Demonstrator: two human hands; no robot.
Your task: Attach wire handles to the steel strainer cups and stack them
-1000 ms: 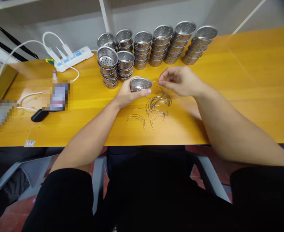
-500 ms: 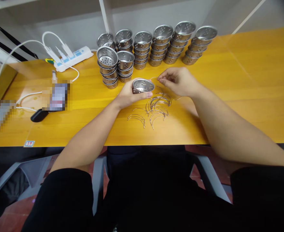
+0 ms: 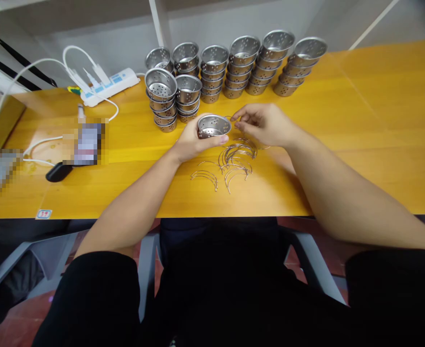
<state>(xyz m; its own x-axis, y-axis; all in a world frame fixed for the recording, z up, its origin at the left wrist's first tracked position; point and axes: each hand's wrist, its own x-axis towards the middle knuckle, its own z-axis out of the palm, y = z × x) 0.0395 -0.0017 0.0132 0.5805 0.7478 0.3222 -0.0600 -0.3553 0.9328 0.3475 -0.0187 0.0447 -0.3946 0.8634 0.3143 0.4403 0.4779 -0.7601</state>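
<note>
My left hand [image 3: 194, 142] is wrapped round a perforated metal cup [image 3: 214, 126], its open mouth tilted up towards me. Just right of the cup's rim, my right hand [image 3: 261, 123] pinches a thin curved wire handle [image 3: 229, 117]; one end of the wire reaches the rim, and whether it is hooked in a hole I cannot tell. Below both hands, a loose pile of curved wire handles [image 3: 237, 156] lies on the yellow table [image 3: 183, 197].
Behind my hands stand several nested stacks of perforated metal cups [image 3: 212, 72]. To the left are a white power strip [image 3: 111, 86] with cables, a phone [image 3: 87, 144] and a black rounded object [image 3: 59, 172]. A numbered label [image 3: 44, 214] sits at the front edge.
My right hand has shifted slightly left, bringing the wire handle closer to the cup. My left hand still holds the cup, which has barely moved.
</note>
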